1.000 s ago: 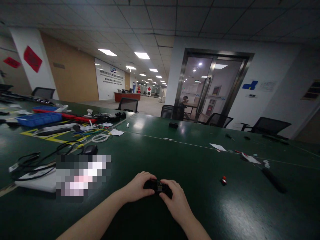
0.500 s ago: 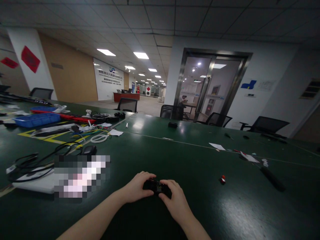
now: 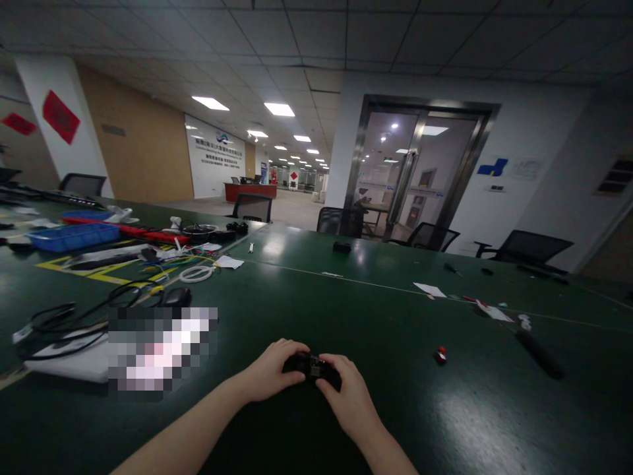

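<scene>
Black and small, a device (image 3: 314,369) is pinched at its nine o'clock end by the left hand (image 3: 273,371) and its three o'clock end by the right hand (image 3: 349,394). Well apart, toward three o'clock, lies a red-and-white trinket (image 3: 440,355).

On your right, the tabletop (image 3: 376,316) lies open between your hands (image 3: 314,368) and the small red-and-white object (image 3: 440,355); past it, the black-handled tool (image 3: 539,353) blocks the way. Straight ahead, you have bare surface up to the thin white strip (image 3: 331,274), with the black block (image 3: 341,247) beyond. To your left, the pixelated patch (image 3: 163,349), black cables (image 3: 93,323) and white coil (image 3: 196,274) stand in your way.
</scene>
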The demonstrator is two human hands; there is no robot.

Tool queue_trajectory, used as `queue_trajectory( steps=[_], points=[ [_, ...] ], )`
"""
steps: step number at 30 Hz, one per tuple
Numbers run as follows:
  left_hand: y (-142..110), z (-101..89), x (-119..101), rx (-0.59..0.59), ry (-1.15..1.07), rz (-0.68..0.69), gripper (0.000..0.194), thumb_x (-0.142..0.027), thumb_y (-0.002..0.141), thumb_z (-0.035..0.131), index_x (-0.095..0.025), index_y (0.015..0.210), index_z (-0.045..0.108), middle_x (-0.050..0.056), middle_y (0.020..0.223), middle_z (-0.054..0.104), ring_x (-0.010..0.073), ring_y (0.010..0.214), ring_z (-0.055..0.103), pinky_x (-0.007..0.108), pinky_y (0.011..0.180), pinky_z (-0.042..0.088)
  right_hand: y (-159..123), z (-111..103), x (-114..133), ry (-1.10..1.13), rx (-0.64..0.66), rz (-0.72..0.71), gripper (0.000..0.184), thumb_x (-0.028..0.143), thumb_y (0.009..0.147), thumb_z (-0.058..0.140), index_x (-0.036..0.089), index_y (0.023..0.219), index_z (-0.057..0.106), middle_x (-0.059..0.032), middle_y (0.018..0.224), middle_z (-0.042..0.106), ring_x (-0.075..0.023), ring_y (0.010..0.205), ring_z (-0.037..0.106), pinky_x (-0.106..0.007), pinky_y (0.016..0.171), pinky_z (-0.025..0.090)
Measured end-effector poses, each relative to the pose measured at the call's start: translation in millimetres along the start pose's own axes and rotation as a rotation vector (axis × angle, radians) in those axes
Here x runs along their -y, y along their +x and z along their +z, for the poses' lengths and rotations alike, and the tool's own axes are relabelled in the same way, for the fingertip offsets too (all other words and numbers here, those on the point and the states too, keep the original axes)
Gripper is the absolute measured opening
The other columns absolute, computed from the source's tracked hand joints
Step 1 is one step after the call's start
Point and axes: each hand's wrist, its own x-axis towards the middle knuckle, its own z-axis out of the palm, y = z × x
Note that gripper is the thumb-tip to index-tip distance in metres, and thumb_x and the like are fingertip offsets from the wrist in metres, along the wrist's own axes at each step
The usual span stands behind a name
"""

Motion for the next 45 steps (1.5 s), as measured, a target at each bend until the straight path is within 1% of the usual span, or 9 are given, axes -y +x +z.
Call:
queue_trajectory(
  steps=[5,8,16,19,22,25,31,36,45],
  points=[
    [0.1,1.9,3.9,-0.016,0.009,0.003,0.041,-0.027,0.076,0.062,-0.027,0.116,0.051,0.003,0.113,0.058,0.0229,0.106,0.050,0.038,0.094,0.037,-1.3,-0.3,1.8,-0.010,-0.001,0.009,0.039,0.021,0.074,0.057,0.027,0.113,0.056,-0.0005,0.118,0.056,-0.0223,0.113,0.049,-0.039,0.094,0.040],
    [0.1,2.0,5.1,-0.011,0.010,0.014,0.042,-0.027,0.076,0.062,-0.027,0.116,0.051,0.003,0.112,0.058,0.0227,0.105,0.050,0.037,0.093,0.038,-1.4,0.1,3.5,-0.032,-0.003,0.015,0.040,0.020,0.073,0.057,0.026,0.113,0.055,-0.0015,0.119,0.056,-0.0223,0.113,0.049,-0.039,0.094,0.040],
    [-0.8,-1.8,-1.4,0.005,0.015,0.006,0.042,-0.026,0.075,0.063,-0.025,0.116,0.052,0.002,0.111,0.058,0.0231,0.105,0.051,0.037,0.093,0.038,-0.9,1.1,1.9,-0.037,-0.009,0.036,0.041,0.020,0.073,0.058,0.028,0.113,0.056,-0.0009,0.119,0.055,-0.0219,0.115,0.048,-0.039,0.096,0.039],
    [-0.7,-1.0,-0.7,-0.006,0.017,0.014,0.043,-0.024,0.073,0.064,-0.024,0.115,0.053,0.003,0.111,0.059,0.0233,0.105,0.051,0.037,0.093,0.037,-0.7,1.3,1.4,-0.043,-0.008,0.020,0.040,0.021,0.073,0.058,0.027,0.112,0.057,-0.0009,0.117,0.057,-0.0220,0.113,0.049,-0.038,0.095,0.040],
    [-0.6,0.1,0.6,-0.013,0.004,0.009,0.047,-0.023,0.072,0.064,-0.024,0.117,0.051,0.004,0.113,0.058,0.0228,0.105,0.050,0.036,0.094,0.038,-0.9,1.0,2.9,-0.050,-0.013,0.004,0.038,0.021,0.074,0.057,0.027,0.112,0.057,-0.0009,0.115,0.057,-0.0218,0.112,0.050,-0.038,0.095,0.040],
    [-0.6,0.0,0.6,-0.014,0.001,-0.013,0.052,-0.023,0.071,0.066,-0.023,0.120,0.049,0.005,0.113,0.057,0.0226,0.105,0.050,0.036,0.093,0.038,-1.6,0.2,4.9,-0.048,-0.009,0.026,0.038,0.020,0.075,0.056,0.026,0.112,0.057,-0.0010,0.116,0.057,-0.0215,0.112,0.050,-0.038,0.094,0.041],
    [-0.6,-2.6,-2.1,0.002,0.037,0.006,0.042,-0.027,0.072,0.065,-0.024,0.113,0.054,0.004,0.111,0.056,0.0229,0.104,0.049,0.037,0.091,0.039,-1.6,-0.2,4.8,-0.045,-0.006,0.028,0.037,0.020,0.074,0.056,0.027,0.111,0.057,-0.0009,0.116,0.057,-0.0217,0.112,0.050,-0.038,0.094,0.041],
    [-0.5,-1.8,-1.8,-0.008,0.036,0.018,0.037,-0.026,0.074,0.063,-0.025,0.111,0.054,0.003,0.110,0.056,0.0224,0.103,0.048,0.036,0.091,0.039,-2.0,-0.1,5.1,-0.032,-0.012,0.026,0.037,0.020,0.074,0.056,0.027,0.111,0.057,-0.0012,0.117,0.056,-0.0216,0.112,0.050,-0.039,0.095,0.040],
    [0.6,0.6,3.1,-0.002,0.024,0.024,0.039,-0.027,0.076,0.062,-0.025,0.114,0.053,0.003,0.112,0.056,0.0223,0.105,0.048,0.035,0.092,0.038,-2.4,-0.6,5.8,-0.042,-0.012,0.050,0.037,0.020,0.075,0.055,0.027,0.111,0.056,-0.0013,0.118,0.055,-0.0214,0.111,0.051,-0.038,0.094,0.042]
  ],
)
